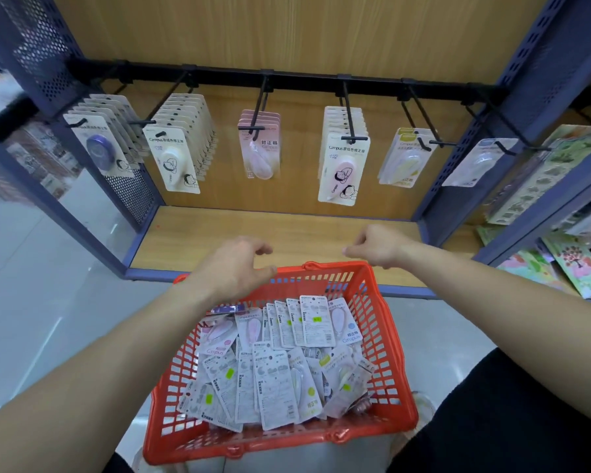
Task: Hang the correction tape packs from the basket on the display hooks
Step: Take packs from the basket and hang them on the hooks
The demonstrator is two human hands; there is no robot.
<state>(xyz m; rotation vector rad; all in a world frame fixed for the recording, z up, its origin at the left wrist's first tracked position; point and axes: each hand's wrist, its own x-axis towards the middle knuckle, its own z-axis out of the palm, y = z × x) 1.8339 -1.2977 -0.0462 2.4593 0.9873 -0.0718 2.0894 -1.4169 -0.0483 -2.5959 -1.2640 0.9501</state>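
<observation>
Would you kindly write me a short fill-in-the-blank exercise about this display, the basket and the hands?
1. The correction tape packs lie in a ___ basket.
2. The black rail carries ___ hooks.
3. The left hand and the right hand hold ___ over the basket.

Missing words: red; six; nothing.

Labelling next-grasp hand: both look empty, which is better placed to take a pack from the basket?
Left, probably. The left hand hangs over the far-left rim of the red basket, just above the packs; the right hand sits beyond the far rim, over the shelf. Both hold nothing.
</observation>
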